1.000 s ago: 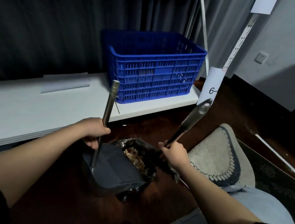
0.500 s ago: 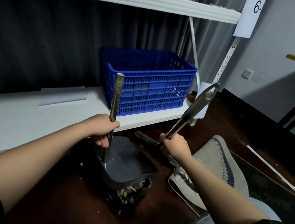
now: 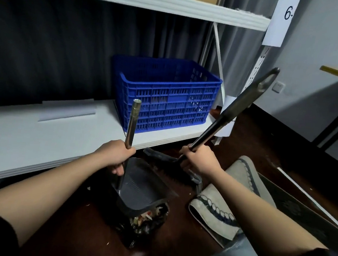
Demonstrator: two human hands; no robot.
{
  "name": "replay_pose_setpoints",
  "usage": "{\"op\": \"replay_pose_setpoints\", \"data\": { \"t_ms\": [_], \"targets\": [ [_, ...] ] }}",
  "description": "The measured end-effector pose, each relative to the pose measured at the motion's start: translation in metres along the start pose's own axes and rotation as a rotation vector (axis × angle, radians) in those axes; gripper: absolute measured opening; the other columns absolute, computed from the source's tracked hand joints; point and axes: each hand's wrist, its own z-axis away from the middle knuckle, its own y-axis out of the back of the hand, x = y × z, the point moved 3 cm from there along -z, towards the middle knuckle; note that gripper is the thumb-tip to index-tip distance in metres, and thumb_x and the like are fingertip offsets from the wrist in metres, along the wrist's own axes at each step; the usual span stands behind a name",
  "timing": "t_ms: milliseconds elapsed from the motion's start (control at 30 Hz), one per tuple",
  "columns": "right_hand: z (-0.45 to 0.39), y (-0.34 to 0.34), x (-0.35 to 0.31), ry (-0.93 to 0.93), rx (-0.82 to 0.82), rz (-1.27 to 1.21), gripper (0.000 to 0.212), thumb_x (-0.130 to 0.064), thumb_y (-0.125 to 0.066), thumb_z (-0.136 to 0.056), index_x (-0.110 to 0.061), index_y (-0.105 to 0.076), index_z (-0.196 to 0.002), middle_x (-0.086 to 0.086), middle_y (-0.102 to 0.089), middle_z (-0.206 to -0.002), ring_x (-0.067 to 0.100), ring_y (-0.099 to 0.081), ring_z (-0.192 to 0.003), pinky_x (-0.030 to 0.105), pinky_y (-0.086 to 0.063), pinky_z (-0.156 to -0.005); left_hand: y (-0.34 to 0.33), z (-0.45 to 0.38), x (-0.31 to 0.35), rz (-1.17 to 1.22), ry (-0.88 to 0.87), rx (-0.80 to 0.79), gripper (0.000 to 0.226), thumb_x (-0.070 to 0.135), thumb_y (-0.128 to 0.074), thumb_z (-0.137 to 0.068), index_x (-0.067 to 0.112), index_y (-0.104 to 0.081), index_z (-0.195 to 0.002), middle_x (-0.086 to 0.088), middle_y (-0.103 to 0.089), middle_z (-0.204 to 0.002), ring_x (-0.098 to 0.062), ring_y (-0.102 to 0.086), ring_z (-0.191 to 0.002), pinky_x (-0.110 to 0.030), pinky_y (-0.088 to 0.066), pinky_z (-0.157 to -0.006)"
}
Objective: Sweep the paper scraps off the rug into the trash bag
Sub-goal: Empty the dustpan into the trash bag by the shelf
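your left hand is gripping the dustpan handle, your right hand clenching the broom; tilting too fast risks spilling scraps beside the trash bag.

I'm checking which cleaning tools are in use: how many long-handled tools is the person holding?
2. The dustpan, by its metal pole in the left hand, tipped over the trash bag; the broom, in the right hand, beside the rug.
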Motion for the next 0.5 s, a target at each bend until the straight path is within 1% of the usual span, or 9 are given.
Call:
{"op": "replay_pose_setpoints", "data": {
  "t_ms": [67, 133, 167, 200, 267, 300, 400, 433, 500],
  "targets": [
    [0.003, -0.004, -0.004, 0.009, -0.030, -0.029, 0.036, -0.041, -0.051, -0.088, -0.011, -0.070, -0.086, 0.004, -0.074, -0.069, 0.022, -0.072, -0.067, 0.045, -0.058, -0.078, -0.002, 0.001, -0.006, -0.002, -0.009, 0.021, 0.033, 0.033, -0.038, -0.093, 0.009, -0.058, -0.082, -0.015, -0.071, -0.062, -0.036, -0.072, -0.070, -0.032, -0.058, -0.068],
    [0.004, -0.009, -0.006, 0.015, -0.022, -0.027, 0.050, -0.057, -0.047, -0.075, -0.014, -0.071, -0.085, 0.006, -0.074, -0.075, 0.026, -0.072, -0.072, 0.046, -0.057, -0.078, -0.002, 0.002, -0.010, -0.010, -0.018, 0.062, 0.033, 0.033, -0.038, -0.094, 0.012, -0.059, -0.080, -0.011, -0.071, -0.059, -0.031, -0.070, -0.060, -0.028, -0.056, -0.068],
    [0.004, -0.012, -0.006, 0.014, -0.025, -0.024, 0.053, -0.060, -0.044, -0.071, -0.015, -0.071, -0.085, 0.006, -0.074, -0.076, 0.027, -0.072, -0.073, 0.045, -0.058, -0.078, -0.002, 0.003, -0.012, -0.013, -0.023, 0.079, 0.033, 0.034, -0.038, -0.094, 0.013, -0.059, -0.079, -0.010, -0.071, -0.058, -0.028, -0.067, -0.055, -0.026, -0.055, -0.067],
    [0.003, -0.015, -0.005, 0.003, -0.034, -0.016, 0.050, -0.057, -0.046, -0.075, -0.016, -0.071, -0.086, 0.005, -0.074, -0.075, 0.025, -0.072, -0.072, 0.042, -0.058, -0.077, -0.003, 0.003, -0.014, -0.017, -0.027, 0.091, 0.034, 0.034, -0.038, -0.094, 0.013, -0.060, -0.079, -0.009, -0.071, -0.057, -0.025, -0.064, -0.050, -0.025, -0.054, -0.066],
    [0.003, -0.021, -0.003, -0.018, -0.054, -0.018, 0.034, -0.041, -0.050, -0.088, -0.014, -0.071, -0.087, 0.002, -0.074, -0.069, 0.018, -0.072, -0.065, 0.034, -0.058, -0.072, -0.004, 0.003, -0.018, -0.025, -0.032, 0.102, 0.035, 0.035, -0.038, -0.094, 0.013, -0.061, -0.077, -0.007, -0.070, -0.055, -0.023, -0.062, -0.047, -0.024, -0.054, -0.066],
    [0.003, -0.023, 0.000, -0.017, -0.047, -0.015, 0.032, -0.036, -0.050, -0.091, -0.014, -0.071, -0.087, 0.002, -0.074, -0.069, 0.016, -0.071, -0.064, 0.033, -0.058, -0.071, -0.004, 0.003, -0.021, -0.028, -0.030, 0.101, 0.036, 0.034, -0.039, -0.094, 0.013, -0.062, -0.077, -0.007, -0.070, -0.055, -0.023, -0.062, -0.047, -0.024, -0.054, -0.066],
    [0.003, -0.029, 0.011, -0.028, -0.007, -0.037, 0.032, -0.033, -0.049, -0.094, -0.013, -0.073, -0.086, 0.001, -0.074, -0.069, 0.014, -0.071, -0.066, 0.035, -0.057, -0.075, 0.000, 0.003, -0.032, -0.061, -0.007, 0.077, 0.035, 0.032, -0.039, -0.094, 0.010, -0.064, -0.084, -0.009, -0.071, -0.057, -0.024, -0.063, -0.049, -0.020, -0.052, -0.057],
    [0.002, -0.031, 0.015, -0.038, 0.002, -0.066, 0.031, -0.032, -0.049, -0.094, -0.013, -0.072, -0.087, 0.000, -0.073, -0.067, 0.011, -0.070, -0.064, 0.033, -0.057, -0.073, 0.002, 0.003, -0.036, -0.084, 0.004, 0.054, 0.034, 0.031, -0.039, -0.094, 0.008, -0.063, -0.088, -0.010, -0.071, -0.059, -0.025, -0.064, -0.050, -0.019, -0.051, -0.054],
    [0.001, -0.036, 0.019, -0.056, 0.003, -0.073, 0.029, -0.031, -0.049, -0.095, -0.014, -0.072, -0.087, -0.007, -0.070, -0.061, 0.000, -0.065, -0.055, 0.022, -0.053, -0.064, 0.005, 0.001, -0.048, -0.133, 0.039, -0.010, 0.030, 0.030, -0.039, -0.095, 0.009, -0.059, -0.089, -0.012, -0.071, -0.061, -0.026, -0.064, -0.050, -0.018, -0.049, -0.050]
  ]
}}
